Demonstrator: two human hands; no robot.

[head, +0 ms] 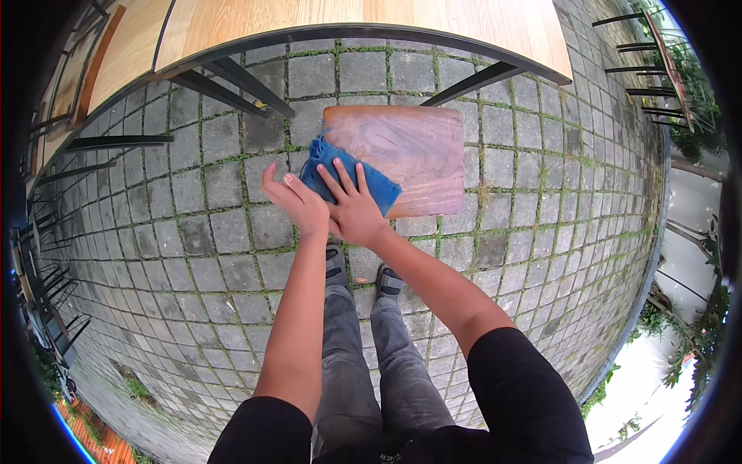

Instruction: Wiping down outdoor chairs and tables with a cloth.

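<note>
A blue cloth (371, 184) with a frayed edge lies across the left front part of a rectangular wooden slab (417, 151). My right hand (356, 211) is flat on the cloth, fingers spread, pressing it down against the wood. Just left of it, my left hand (298, 200) is raised with its fingers apart and nothing in it. It overlaps the cloth's left edge in view; I cannot tell whether they touch. The slab's grain shows in brown and purplish tones. Whatever supports the slab is hidden beneath it.
Beyond the slab stands a light wooden table (348, 14) on dark, slanting legs (472, 84). Grey paving blocks (223, 180) with moss in the joints cover the ground. My shoes (389, 279) are in front of the slab. More furniture (666, 69) is at the far right.
</note>
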